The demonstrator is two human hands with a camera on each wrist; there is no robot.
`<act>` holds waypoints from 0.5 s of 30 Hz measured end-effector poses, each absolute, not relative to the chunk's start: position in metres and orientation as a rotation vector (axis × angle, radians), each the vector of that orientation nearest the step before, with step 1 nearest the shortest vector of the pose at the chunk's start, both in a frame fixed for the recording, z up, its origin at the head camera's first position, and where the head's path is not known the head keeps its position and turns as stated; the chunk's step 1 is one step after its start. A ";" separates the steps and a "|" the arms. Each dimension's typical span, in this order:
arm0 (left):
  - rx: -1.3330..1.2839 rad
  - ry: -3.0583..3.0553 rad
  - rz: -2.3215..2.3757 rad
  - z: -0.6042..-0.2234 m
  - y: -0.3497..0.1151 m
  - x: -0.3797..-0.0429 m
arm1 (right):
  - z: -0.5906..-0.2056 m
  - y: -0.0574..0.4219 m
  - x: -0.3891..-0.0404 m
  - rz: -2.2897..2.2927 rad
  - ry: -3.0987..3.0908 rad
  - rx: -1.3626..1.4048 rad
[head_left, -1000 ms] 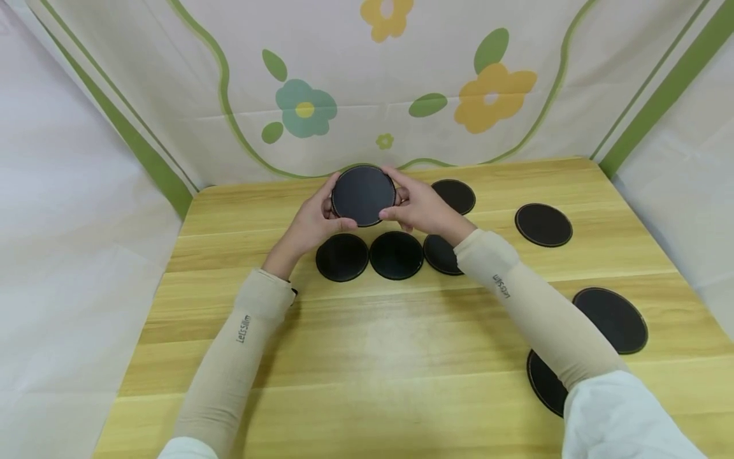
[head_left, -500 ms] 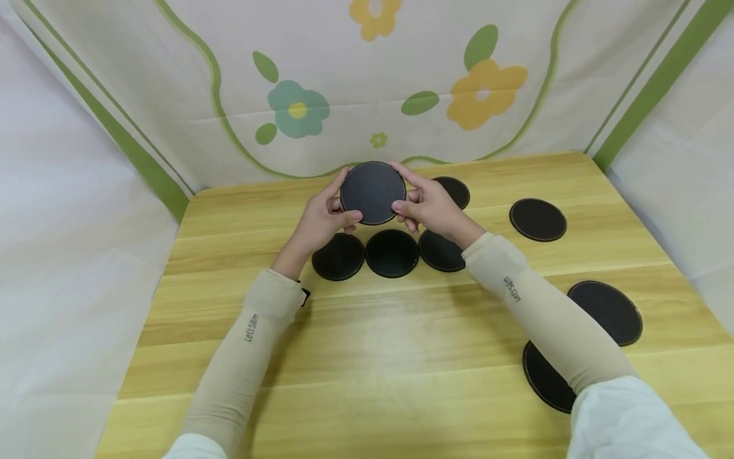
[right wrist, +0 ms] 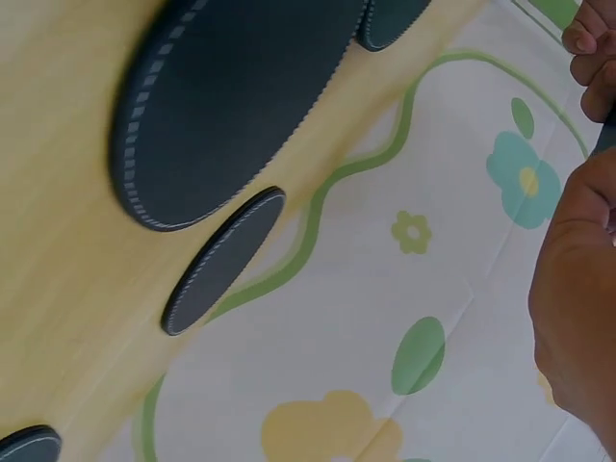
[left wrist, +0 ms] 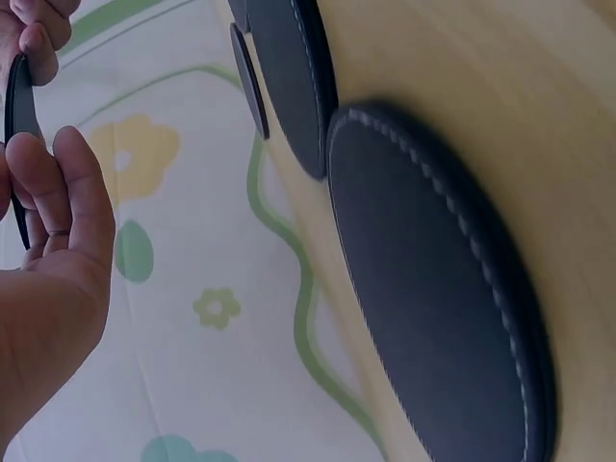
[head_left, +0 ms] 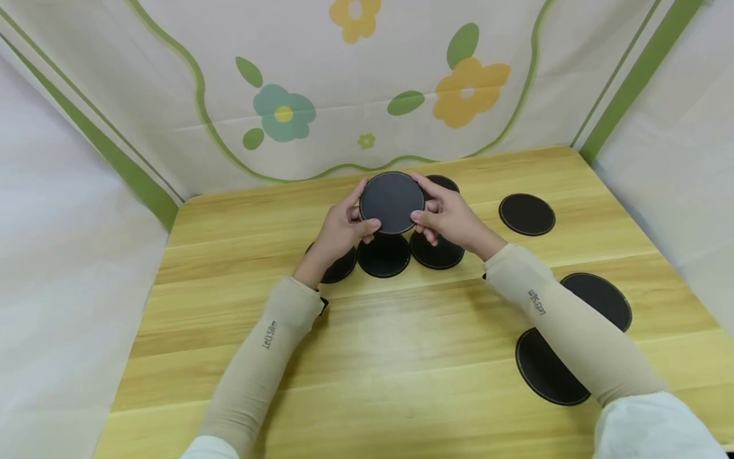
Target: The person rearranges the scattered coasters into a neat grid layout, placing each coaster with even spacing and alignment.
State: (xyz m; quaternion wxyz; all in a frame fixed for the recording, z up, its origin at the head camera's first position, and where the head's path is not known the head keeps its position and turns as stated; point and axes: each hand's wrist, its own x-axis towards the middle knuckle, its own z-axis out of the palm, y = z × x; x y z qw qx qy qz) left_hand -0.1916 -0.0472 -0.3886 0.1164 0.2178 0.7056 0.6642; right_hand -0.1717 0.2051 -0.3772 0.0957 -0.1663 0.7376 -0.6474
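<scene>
A round black coaster (head_left: 392, 203) with a stitched rim is held up, tilted to face the head camera. My left hand (head_left: 335, 231) pinches its left edge between thumb and fingers. On the opposite edge, my right hand (head_left: 453, 215) grips it the same way. Below and behind it, three like coasters lie side by side on the table: a left one (head_left: 341, 268) partly behind my left hand, a middle one (head_left: 383, 258) and a right one (head_left: 438, 251). In the left wrist view the held coaster (left wrist: 13, 101) shows nearly edge-on between both hands.
Another coaster (head_left: 444, 183) lies behind my right hand, partly covered. Farther right are a single coaster (head_left: 527, 215) and two more, an upper (head_left: 602, 299) and a lower coaster (head_left: 545, 366), partly under my right forearm. A flowered cloth (head_left: 321, 64) hangs behind the wooden table (head_left: 390, 370).
Both hands have carried the held coaster to the right, from between the left and middle coasters to over the middle one. The head view has shifted slightly. The grip looks the same.
</scene>
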 end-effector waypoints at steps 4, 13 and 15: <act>0.649 2.088 1.904 -0.393 -0.035 -0.188 | -0.383 0.216 -0.165 -1.930 2.171 -0.434; 0.644 2.080 1.816 -0.402 -0.004 -0.177 | -0.393 0.250 -0.146 -1.957 2.107 -0.342; 0.627 2.060 1.810 -0.403 0.003 -0.174 | -0.395 0.258 -0.142 -1.947 2.110 -0.325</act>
